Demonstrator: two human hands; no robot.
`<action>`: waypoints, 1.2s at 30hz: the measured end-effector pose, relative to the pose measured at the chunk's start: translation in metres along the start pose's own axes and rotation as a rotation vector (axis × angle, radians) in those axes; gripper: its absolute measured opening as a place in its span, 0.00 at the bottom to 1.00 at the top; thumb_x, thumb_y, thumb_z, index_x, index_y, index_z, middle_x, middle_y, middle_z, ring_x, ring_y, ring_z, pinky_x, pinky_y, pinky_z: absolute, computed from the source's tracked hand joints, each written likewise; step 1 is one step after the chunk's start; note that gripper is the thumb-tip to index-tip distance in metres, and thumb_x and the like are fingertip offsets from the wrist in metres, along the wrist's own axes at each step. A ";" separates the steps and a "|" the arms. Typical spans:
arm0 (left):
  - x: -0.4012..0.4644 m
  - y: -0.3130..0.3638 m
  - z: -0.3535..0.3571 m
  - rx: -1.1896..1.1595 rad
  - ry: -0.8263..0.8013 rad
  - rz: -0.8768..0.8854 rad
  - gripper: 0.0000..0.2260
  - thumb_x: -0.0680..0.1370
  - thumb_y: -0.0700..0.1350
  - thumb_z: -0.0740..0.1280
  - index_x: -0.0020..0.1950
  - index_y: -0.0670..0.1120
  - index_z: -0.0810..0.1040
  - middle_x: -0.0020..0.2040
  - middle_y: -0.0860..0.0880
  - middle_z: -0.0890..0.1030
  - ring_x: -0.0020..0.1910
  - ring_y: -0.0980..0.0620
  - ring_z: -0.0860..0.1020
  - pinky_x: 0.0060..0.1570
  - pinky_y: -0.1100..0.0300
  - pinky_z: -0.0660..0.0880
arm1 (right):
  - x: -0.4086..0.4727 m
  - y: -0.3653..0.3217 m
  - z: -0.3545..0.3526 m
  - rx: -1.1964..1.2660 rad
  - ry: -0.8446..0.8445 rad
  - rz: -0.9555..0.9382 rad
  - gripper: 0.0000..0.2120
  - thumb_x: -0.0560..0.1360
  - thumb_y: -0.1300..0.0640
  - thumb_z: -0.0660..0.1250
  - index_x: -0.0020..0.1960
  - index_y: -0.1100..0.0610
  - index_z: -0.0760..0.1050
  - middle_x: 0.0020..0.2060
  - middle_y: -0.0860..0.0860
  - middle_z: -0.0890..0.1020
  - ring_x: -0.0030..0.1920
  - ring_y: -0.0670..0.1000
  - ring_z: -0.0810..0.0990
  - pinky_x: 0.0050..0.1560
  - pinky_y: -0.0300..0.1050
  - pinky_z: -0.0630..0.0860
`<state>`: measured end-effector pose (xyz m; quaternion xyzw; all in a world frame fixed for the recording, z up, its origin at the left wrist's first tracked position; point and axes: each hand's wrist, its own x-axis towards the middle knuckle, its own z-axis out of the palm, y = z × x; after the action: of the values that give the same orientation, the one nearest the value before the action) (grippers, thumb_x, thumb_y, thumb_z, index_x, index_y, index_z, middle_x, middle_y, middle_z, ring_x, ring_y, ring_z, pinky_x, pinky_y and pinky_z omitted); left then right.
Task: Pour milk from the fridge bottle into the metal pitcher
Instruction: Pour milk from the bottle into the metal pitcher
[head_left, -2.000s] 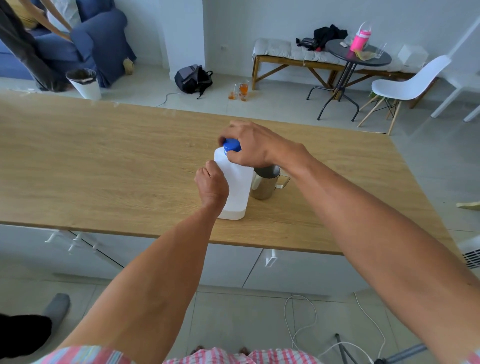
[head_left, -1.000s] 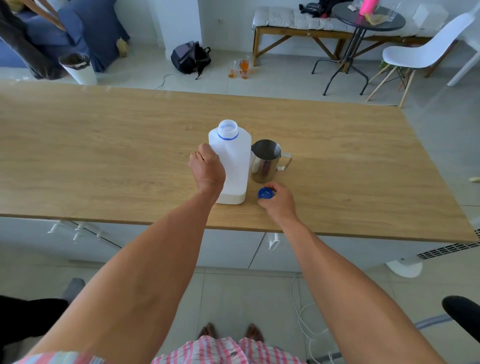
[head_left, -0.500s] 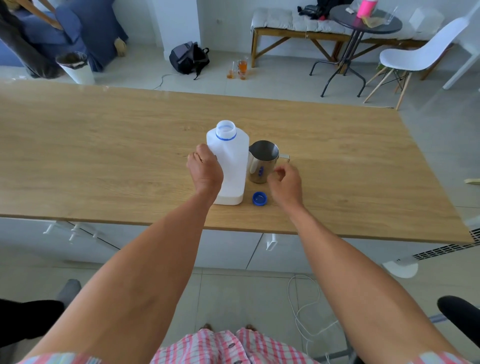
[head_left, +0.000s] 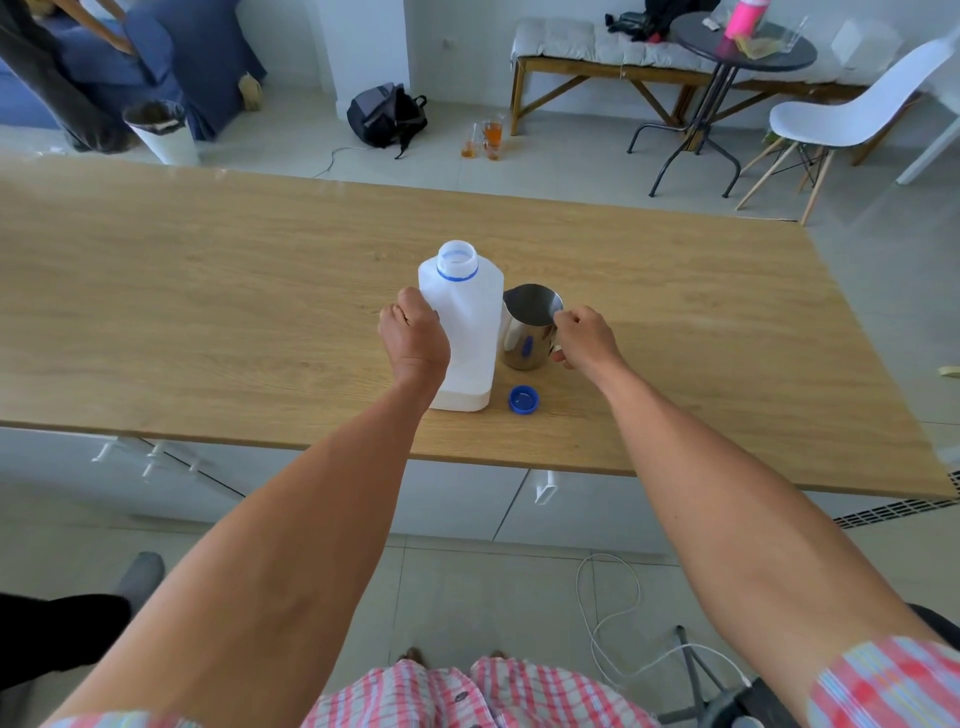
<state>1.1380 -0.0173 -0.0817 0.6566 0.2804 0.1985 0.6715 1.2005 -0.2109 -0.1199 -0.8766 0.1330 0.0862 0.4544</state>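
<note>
Clearly, with the left hand (head_left: 415, 340) gripping the uncapped milk bottle (head_left: 464, 332) upright just left of the metal pitcher (head_left: 530, 327), whose handle the right hand (head_left: 584, 338) grasps, a hasty tilt risks splashing milk onto the tabletop (head_left: 208, 312).

White bottle (head_left: 467, 332) upright, uncapped; steel pitcher (head_left: 529, 327) touching its right; blue cap (head_left: 523, 400) in front.

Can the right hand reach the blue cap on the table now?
Probably yes: the blue cap lies bare on the table, just nearer than the right hand at the pitcher.
</note>
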 end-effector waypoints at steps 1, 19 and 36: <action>0.000 0.000 0.000 0.000 -0.006 -0.003 0.14 0.78 0.43 0.54 0.31 0.48 0.58 0.27 0.55 0.62 0.30 0.54 0.59 0.33 0.55 0.61 | -0.002 0.003 0.001 0.019 -0.009 0.008 0.14 0.82 0.51 0.58 0.55 0.60 0.76 0.43 0.50 0.81 0.43 0.56 0.87 0.40 0.50 0.81; 0.001 0.008 -0.006 0.042 -0.077 0.019 0.17 0.76 0.47 0.55 0.27 0.50 0.56 0.27 0.52 0.60 0.30 0.50 0.59 0.30 0.55 0.58 | -0.033 0.005 0.022 0.301 -0.061 0.153 0.12 0.82 0.62 0.58 0.43 0.58 0.78 0.37 0.54 0.78 0.27 0.48 0.67 0.25 0.41 0.61; 0.029 0.048 0.015 0.940 -0.332 0.295 0.18 0.80 0.51 0.55 0.34 0.43 0.64 0.32 0.48 0.69 0.29 0.49 0.66 0.31 0.57 0.63 | -0.029 0.004 0.024 0.306 -0.041 0.202 0.10 0.81 0.62 0.60 0.48 0.58 0.80 0.40 0.56 0.78 0.32 0.51 0.69 0.24 0.42 0.61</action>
<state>1.1749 -0.0072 -0.0372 0.9424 0.1337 0.0366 0.3043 1.1709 -0.1893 -0.1288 -0.7776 0.2226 0.1280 0.5739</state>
